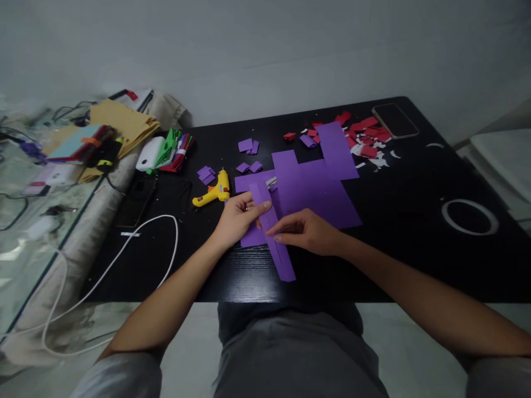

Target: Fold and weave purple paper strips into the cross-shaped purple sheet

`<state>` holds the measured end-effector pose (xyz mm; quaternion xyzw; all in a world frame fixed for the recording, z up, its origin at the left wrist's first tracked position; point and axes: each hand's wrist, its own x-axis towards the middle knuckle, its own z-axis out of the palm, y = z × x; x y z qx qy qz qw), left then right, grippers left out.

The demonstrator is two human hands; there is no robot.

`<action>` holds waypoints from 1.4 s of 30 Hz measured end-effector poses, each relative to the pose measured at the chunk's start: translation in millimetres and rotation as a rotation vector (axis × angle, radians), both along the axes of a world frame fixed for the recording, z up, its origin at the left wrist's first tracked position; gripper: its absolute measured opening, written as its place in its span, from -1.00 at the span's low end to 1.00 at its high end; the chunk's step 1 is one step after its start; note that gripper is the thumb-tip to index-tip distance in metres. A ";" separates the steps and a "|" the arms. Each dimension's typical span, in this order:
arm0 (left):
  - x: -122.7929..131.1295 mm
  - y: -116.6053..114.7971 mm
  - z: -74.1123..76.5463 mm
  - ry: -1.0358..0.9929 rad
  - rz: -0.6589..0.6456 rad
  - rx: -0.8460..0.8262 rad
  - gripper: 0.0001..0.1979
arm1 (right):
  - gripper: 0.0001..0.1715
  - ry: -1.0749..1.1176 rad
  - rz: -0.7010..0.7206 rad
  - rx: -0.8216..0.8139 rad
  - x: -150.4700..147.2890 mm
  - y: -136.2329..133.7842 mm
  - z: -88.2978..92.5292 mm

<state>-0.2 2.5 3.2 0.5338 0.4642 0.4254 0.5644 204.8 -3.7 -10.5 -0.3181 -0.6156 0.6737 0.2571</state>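
My left hand (240, 218) grips the upper part of a long folded purple paper strip (282, 264), its thumb lying on top. The strip slants down toward the table's near edge. My right hand (312, 232) is closed in a pinch at the strip's middle, thumb and forefinger on its right edge. Beneath and beyond both hands lie larger purple paper sheets (315, 190), some overlapping. A yellow hot glue gun (214, 192) rests just left of the sheets, nozzle pointing away. Small purple paper pieces (248, 146) lie in little groups behind it.
Red and white paper scraps (369, 135) are heaped at the back right beside a phone (395, 120). A white ring (469, 216) lies on the black table (406, 260). At left are a white cable (176, 237), a dark phone (136, 203) and bundled coloured paper (172, 152).
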 end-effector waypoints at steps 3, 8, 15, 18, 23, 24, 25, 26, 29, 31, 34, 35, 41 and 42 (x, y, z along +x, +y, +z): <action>-0.6 -0.4 0.8 0.001 0.015 0.006 -0.65 | -0.82 0.028 0.002 -0.010 -1.9 -0.8 -3.7; -4.0 1.1 1.7 -0.036 0.079 -0.030 -0.65 | -0.47 0.155 -0.024 -0.209 -3.3 -3.0 -4.0; -7.3 -0.3 3.3 -0.085 0.140 0.012 -0.68 | -0.51 0.050 0.056 -0.191 -3.9 -5.3 -1.7; -8.5 -1.2 5.9 -0.131 0.134 -0.006 -0.68 | -0.71 -0.023 0.045 0.001 -2.2 -4.9 1.5; -8.7 -2.4 12.2 -0.210 0.095 -0.100 -0.63 | -0.97 -0.092 -0.125 0.466 3.4 1.7 -0.8; -8.4 -2.9 13.1 -0.217 0.076 -0.116 -0.64 | -0.95 -0.094 -0.160 0.565 4.5 3.4 -3.1; -8.1 -3.5 13.6 -0.220 0.055 -0.130 -0.64 | -0.90 -0.109 -0.196 0.660 5.5 4.9 -5.6; -7.9 -4.3 13.7 -0.219 0.031 -0.141 -0.64 | -0.84 -0.128 -0.238 0.745 6.3 6.2 -7.9; -8.1 -7.6 12.7 -0.196 -0.063 -0.137 -0.61 | -0.71 -0.172 -0.368 0.885 8.5 8.7 -10.4; -8.7 -10.6 12.2 -0.169 -0.167 -0.116 -0.62 | -0.68 -0.188 -0.460 0.869 10.1 9.0 -7.2; -8.1 -15.5 13.6 -0.142 -0.342 -0.117 -0.67 | -0.67 -0.236 -0.553 0.749 11.8 8.4 1.2; -7.4 -16.9 14.4 -0.142 -0.379 -0.123 -0.68 | -0.66 -0.243 -0.552 0.709 11.8 8.2 3.8; -4.5 -18.9 14.5 -0.083 -0.412 -0.062 -0.64 | -0.64 -0.065 -0.449 0.458 8.9 10.9 9.4; -5.0 -18.5 13.3 -0.061 -0.398 -0.040 -0.64 | -0.64 -0.031 -0.433 0.379 9.0 12.3 9.5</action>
